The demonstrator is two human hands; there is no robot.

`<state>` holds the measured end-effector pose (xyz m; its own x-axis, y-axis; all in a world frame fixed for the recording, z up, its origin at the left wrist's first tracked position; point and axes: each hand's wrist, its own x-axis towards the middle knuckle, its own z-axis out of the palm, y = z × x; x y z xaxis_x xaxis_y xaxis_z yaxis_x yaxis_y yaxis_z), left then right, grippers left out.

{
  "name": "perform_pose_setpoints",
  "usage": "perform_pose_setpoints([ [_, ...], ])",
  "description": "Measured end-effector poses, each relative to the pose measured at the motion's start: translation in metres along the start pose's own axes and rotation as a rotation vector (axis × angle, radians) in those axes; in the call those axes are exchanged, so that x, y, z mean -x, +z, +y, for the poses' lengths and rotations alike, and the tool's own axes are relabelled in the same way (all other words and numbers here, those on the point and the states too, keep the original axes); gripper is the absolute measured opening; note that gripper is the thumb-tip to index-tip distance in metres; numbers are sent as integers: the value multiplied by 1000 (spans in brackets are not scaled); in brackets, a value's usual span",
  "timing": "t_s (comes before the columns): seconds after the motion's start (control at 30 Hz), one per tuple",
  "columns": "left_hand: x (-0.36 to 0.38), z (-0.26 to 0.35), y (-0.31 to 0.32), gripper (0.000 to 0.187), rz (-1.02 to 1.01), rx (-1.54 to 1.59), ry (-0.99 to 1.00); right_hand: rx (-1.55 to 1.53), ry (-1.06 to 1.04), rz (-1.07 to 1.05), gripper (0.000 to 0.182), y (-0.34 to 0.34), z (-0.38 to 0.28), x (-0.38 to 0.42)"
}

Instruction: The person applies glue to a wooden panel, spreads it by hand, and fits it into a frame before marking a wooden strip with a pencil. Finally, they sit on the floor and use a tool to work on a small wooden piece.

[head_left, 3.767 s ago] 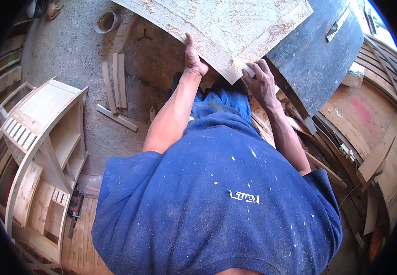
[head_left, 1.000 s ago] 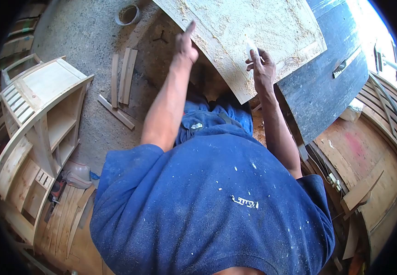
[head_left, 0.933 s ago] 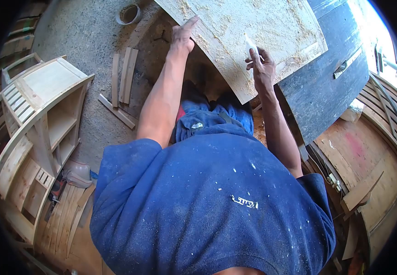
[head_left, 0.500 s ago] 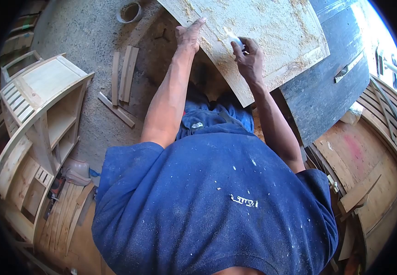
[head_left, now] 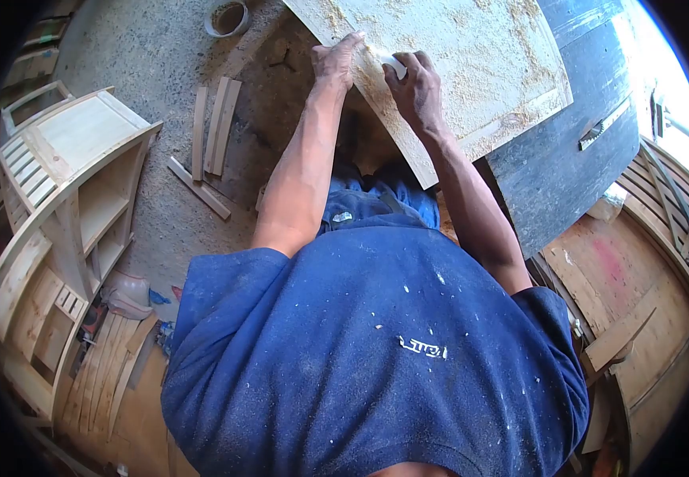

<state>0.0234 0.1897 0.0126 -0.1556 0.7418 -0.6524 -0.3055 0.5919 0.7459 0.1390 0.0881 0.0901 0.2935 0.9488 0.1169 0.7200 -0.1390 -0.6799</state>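
Observation:
A pale wooden panel, strewn with sawdust, lies across a dark table in front of me. My left hand is closed on the panel's near left edge, thumb side on top. My right hand rests over the panel a short way to the right, fingers pinched round a small white flat piece. That piece points left toward my left hand and touches or nearly touches the dusty surface. My fingers cover most of it, so its exact kind does not show.
The dark table extends to the right, with a narrow metal-edged tool on it. Wooden strips and a round tub are on the floor at left. A slatted wooden cabinet stands farther left. Boards lie at right.
My right hand has moved left across the panel with the white piece, closer to my left hand. My left hand has shifted slightly right along the edge.

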Motion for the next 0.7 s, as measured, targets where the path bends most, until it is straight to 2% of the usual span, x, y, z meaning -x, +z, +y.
perform_pose_setpoints([
  [0.03,-5,-5,-1,47,0,0,-1,17,-16,-3,21,1,0,-1],
  [0.1,-15,-10,-4,47,-138,113,-18,34,-33,-5,22,2,0,-4],
  [0.6,-18,-12,-3,51,-40,15,16,54,-24,-64,24,-17,1,13],
  [0.7,-7,-5,-3,51,-105,88,30,58,-20,-69,23,-21,1,18],
])
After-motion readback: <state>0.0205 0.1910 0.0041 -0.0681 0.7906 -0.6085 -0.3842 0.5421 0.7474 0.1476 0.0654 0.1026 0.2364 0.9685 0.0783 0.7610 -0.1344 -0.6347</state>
